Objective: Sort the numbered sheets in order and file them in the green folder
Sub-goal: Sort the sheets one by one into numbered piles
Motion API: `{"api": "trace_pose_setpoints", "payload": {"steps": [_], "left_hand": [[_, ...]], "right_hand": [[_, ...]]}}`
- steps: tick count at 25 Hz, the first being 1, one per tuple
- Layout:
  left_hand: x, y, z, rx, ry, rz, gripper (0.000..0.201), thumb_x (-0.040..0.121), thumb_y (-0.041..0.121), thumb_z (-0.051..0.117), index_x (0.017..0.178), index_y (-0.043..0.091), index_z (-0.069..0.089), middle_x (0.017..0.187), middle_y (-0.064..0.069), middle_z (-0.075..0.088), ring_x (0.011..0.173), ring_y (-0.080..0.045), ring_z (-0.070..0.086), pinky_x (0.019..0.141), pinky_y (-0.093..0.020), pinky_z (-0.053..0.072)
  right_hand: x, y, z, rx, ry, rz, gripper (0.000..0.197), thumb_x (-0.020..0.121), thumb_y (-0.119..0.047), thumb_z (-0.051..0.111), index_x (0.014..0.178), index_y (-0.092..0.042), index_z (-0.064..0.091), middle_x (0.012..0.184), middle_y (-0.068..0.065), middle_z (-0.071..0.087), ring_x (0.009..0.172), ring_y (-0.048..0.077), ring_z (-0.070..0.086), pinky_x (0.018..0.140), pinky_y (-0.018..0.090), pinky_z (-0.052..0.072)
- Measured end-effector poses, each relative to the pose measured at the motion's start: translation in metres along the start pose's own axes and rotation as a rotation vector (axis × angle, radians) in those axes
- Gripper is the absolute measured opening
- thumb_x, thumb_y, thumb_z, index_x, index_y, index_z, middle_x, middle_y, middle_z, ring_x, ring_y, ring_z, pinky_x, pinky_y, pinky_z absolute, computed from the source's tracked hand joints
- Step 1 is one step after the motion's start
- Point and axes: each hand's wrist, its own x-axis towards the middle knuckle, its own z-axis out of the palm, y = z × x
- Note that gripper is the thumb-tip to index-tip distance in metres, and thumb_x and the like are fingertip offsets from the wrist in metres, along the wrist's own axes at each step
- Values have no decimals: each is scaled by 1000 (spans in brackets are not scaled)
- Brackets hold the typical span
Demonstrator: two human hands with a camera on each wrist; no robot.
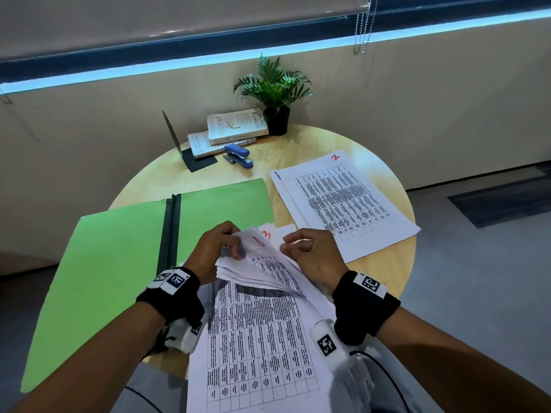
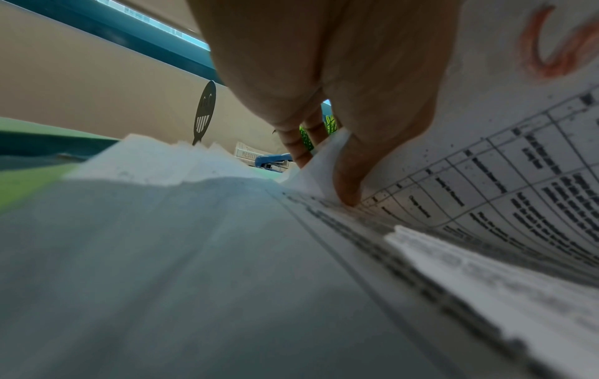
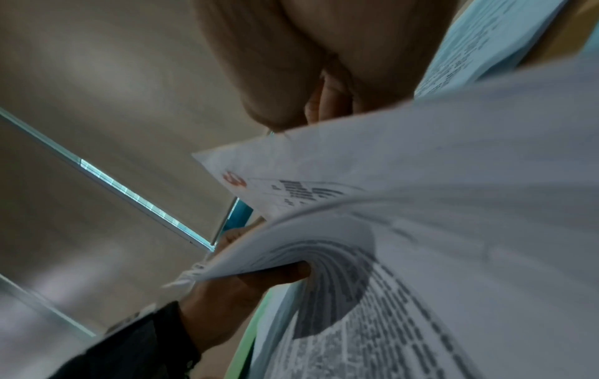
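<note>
The green folder (image 1: 119, 248) lies open on the left half of the round table. In front of me a loose stack of numbered sheets (image 1: 256, 338) overhangs the near table edge. My left hand (image 1: 219, 248) grips the lifted far corners of several sheets, the top one marked with a red 8 (image 1: 258, 241); its fingers (image 2: 347, 189) press into the curled pages. A sheet marked 3 (image 1: 266, 234) peeks out behind. My right hand (image 1: 298, 245) has curled fingers pinching a sheet edge (image 3: 324, 143) beside them. At the right lies the sheet marked 2 (image 1: 343, 204) on top of another sheet.
At the back of the table (image 1: 387, 263) stand a potted plant (image 1: 275, 93), two stacked books (image 1: 235, 126), a blue stapler (image 1: 238, 155) and a black bookend (image 1: 190, 150). A wall and window blind close off the far side; grey floor lies to the right.
</note>
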Motion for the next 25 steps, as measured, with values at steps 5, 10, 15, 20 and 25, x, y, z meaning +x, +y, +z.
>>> {"api": "trace_pose_setpoints", "payload": {"steps": [5, 10, 15, 20, 25], "left_hand": [[2, -2, -1, -18, 4, 3, 24, 62, -19, 43, 75, 0, 51, 66, -14, 51, 60, -22, 48, 50, -20, 42], [0, 0, 1, 3, 10, -2, 23, 61, -19, 43, 71, 0, 51, 69, -12, 53, 60, -20, 49, 49, -17, 41], [1, -2, -1, 2, -1, -6, 26, 60, -21, 44, 67, 3, 52, 75, -10, 54, 67, -21, 51, 51, -18, 44], [-2, -1, -2, -5, -20, 16, 20, 52, -6, 50, 63, 9, 54, 71, -2, 57, 65, -19, 54, 52, -18, 46], [1, -1, -1, 16, -8, 20, 16, 54, -6, 51, 56, 10, 53, 81, -6, 50, 75, -22, 48, 53, -15, 44]], "right_hand": [[4, -7, -3, 88, -1, 1, 40, 45, -22, 95, 76, -11, 73, 69, 14, 73, 73, 33, 73, 83, 52, 58], [5, -11, -6, 196, -1, 80, 38, 51, -15, 97, 76, 0, 72, 75, 24, 72, 65, 25, 65, 69, 38, 56], [1, -15, 0, 383, -18, 221, 18, 74, -8, 84, 81, 4, 72, 71, 17, 62, 56, 18, 46, 49, 23, 44], [0, -19, 1, 249, -29, 124, 4, 81, 0, 75, 83, -2, 72, 67, 15, 64, 61, 22, 50, 60, 30, 44], [2, -18, 2, -298, 92, -295, 31, 82, 2, 59, 70, -23, 73, 75, -9, 71, 61, 3, 60, 66, 21, 51]]}}
